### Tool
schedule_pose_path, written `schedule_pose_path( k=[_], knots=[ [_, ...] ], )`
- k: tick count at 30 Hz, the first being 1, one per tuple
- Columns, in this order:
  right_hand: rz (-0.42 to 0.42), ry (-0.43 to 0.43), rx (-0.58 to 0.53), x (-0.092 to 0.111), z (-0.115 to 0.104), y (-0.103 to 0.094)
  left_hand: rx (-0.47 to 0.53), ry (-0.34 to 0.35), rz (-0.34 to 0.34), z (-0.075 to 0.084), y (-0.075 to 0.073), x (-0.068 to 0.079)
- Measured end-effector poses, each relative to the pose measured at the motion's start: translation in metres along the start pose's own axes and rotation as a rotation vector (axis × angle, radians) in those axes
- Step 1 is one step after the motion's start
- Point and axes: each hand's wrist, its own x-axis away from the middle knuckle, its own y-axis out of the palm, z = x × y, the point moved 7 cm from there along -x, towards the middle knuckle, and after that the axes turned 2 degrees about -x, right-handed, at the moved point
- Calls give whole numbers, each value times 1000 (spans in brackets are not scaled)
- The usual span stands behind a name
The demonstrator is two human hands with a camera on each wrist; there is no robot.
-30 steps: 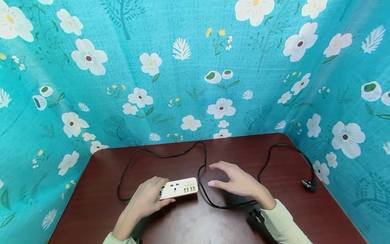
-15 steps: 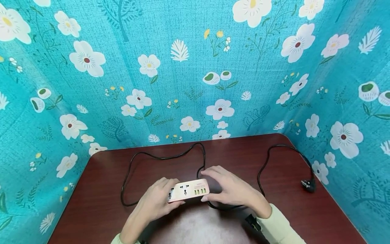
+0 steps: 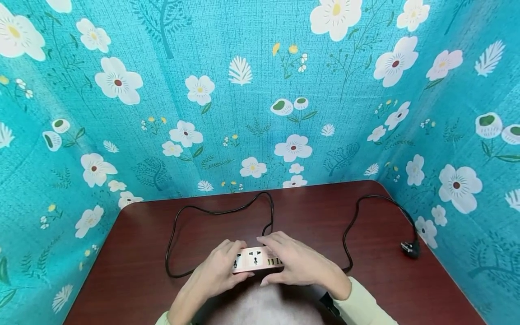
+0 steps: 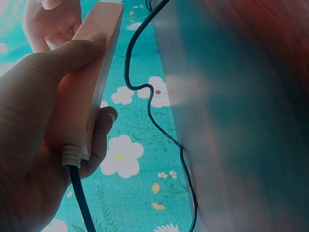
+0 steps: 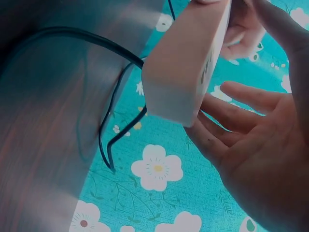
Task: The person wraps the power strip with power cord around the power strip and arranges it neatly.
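– So, where's the power strip (image 3: 260, 258)?
– Btwn my hands: L hand (image 3: 217, 269) curled round it by the cord (image 4: 81, 198), prob. for steadiness; R hand (image 3: 300, 261) loosely spread round opp. end, contact unclear.

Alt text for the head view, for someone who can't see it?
The left hand grips a pale power strip over a dark red table, the right hand at its other end. A black cord winds across the table, a plug at right; turquoise floral cloth hangs behind.
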Motion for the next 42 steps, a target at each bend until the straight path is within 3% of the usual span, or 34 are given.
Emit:
schedule_pose_path(
  k=[6, 13, 21, 27, 38, 42],
  knots=[
    [-53, 18, 51, -1, 0, 11, 40, 7, -47, 5, 7, -3],
    [-87, 40, 131, -2, 2, 13, 26, 31, -49, 12, 6, -10],
    [-87, -16, 95, 0, 4, 21, 116, 22, -117, 18, 9, -8],
    [-34, -54, 140, 0, 0, 23, 106, 34, -65, 18, 5, -5],
    [21, -58, 117, 5, -2, 25, 74, 97, 11, 19, 0, 1],
    [52, -48, 110, 7, 0, 20, 71, 85, 33, 15, -6, 2]
  ],
)
